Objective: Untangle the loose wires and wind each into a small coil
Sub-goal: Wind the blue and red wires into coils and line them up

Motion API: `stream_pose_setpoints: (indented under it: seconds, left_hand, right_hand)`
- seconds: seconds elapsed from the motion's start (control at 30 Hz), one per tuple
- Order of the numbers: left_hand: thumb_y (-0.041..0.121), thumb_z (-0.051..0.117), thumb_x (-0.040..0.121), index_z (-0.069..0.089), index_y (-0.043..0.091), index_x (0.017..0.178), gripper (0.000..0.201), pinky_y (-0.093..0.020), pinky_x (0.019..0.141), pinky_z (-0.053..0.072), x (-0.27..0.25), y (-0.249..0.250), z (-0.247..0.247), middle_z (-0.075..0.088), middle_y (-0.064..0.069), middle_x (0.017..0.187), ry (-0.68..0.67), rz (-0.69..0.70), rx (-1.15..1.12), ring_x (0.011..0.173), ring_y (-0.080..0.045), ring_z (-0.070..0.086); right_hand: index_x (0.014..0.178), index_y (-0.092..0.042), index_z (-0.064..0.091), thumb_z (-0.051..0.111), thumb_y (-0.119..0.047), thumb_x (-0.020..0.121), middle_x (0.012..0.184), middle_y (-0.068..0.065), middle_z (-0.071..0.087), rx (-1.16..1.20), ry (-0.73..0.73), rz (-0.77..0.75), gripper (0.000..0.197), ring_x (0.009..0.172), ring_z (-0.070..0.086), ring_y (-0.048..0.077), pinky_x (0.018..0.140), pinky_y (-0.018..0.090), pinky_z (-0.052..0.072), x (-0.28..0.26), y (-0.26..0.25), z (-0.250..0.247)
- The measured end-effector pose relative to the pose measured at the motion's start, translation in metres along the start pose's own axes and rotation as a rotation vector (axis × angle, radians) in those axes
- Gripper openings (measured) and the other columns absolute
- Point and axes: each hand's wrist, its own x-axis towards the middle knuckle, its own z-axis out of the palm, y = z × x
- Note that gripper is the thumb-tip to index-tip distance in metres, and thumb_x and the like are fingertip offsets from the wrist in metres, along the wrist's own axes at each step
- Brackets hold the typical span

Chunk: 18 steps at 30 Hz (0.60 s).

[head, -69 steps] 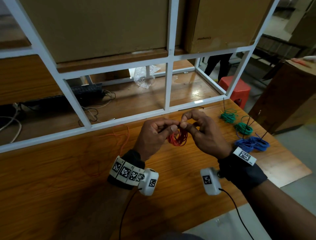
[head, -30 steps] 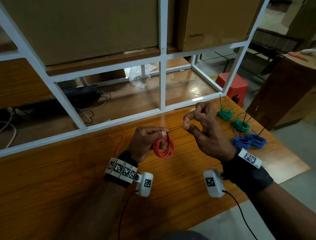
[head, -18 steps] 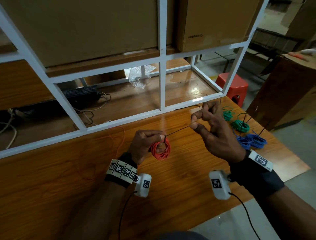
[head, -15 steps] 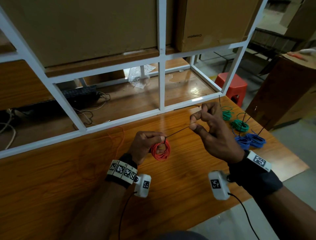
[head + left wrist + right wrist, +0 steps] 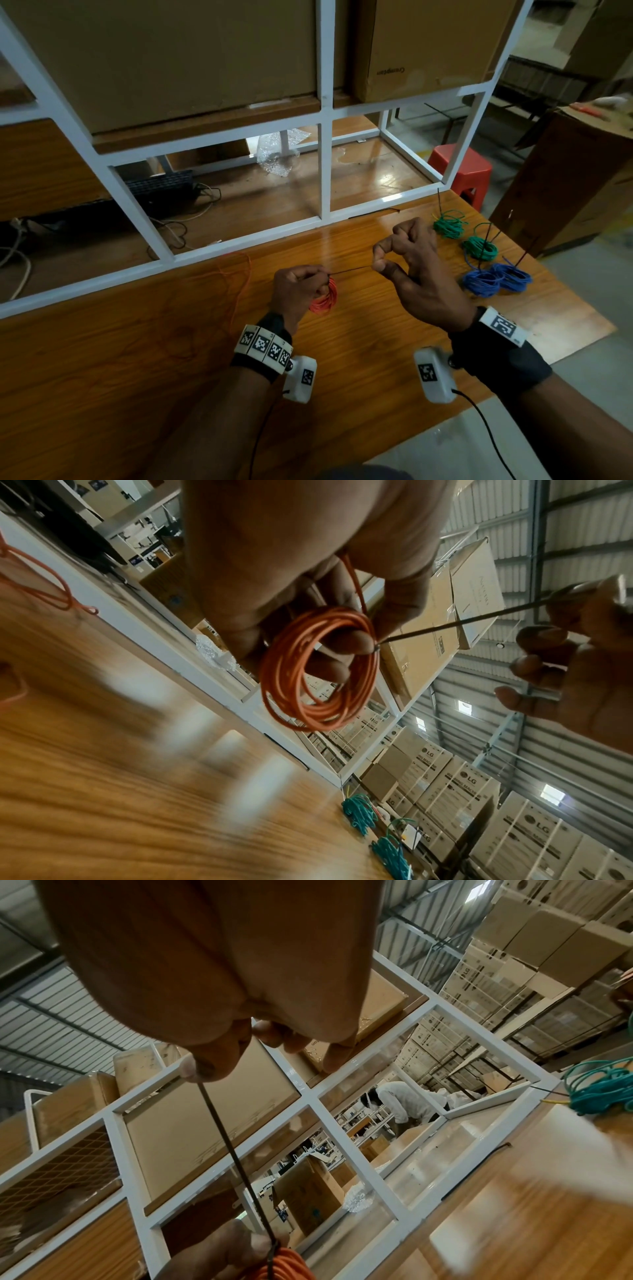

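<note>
My left hand [image 5: 320, 278] grips a small coil of orange-red wire [image 5: 325, 298] a little above the wooden table [image 5: 137, 359]. In the left wrist view two fingers pass through the coil [image 5: 318, 669]. A thin black tie [image 5: 349, 270] runs taut from the coil's top to my right hand [image 5: 378, 258], which pinches its end between thumb and forefinger. The right wrist view shows the tie [image 5: 232, 1150] running from that pinch [image 5: 202, 1069] down to the coil [image 5: 284, 1264]. A loose orange wire [image 5: 239, 274] lies on the table to the left.
Two green coils [image 5: 448, 224] [image 5: 479, 246] and two blue coils [image 5: 483, 282] [image 5: 513, 274] lie at the table's right end, each with a black tie sticking up. A white metal frame [image 5: 322, 164] with cardboard boxes stands behind. A red stool [image 5: 462, 168] is beyond the corner.
Both hands were together at the coil; my right hand has since drawn the black tie out to the right until taut, while the left hand keeps hold of the coil.
</note>
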Motion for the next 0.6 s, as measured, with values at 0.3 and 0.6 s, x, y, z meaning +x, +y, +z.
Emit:
stream_pose_setpoints:
  seconds: [0.3, 0.6]
  left_hand:
    - [0.009, 0.07, 0.088, 0.079, 0.013, 0.094, 0.012, -0.028, 0.068, 0.058, 0.007, -0.016, -0.017, 0.073, -0.007, 0.074, -0.037, -0.072, -0.09, 0.07, -0.016, 0.068]
    - [0.024, 0.067, 0.092, 0.067, 0.01, 0.119, 0.03, -0.038, 0.087, 0.059, 0.026, -0.03, 0.014, 0.071, -0.014, 0.111, -0.285, -0.232, -0.262, 0.099, -0.022, 0.068]
  right_hand:
    - [0.103, -0.028, 0.064, 0.061, -0.042, 0.096, 0.107, -0.005, 0.05, 0.103, 0.05, 0.108, 0.015, 0.109, 0.051, 0.024, 0.096, 0.047, 0.044, 0.003, -0.004, 0.019]
    - [0.132, -0.034, 0.06, 0.054, -0.05, 0.102, 0.127, -0.016, 0.063, 0.396, 0.031, 0.668, 0.034, 0.118, 0.06, 0.007, 0.09, 0.033, 0.055, -0.036, 0.031, 0.022]
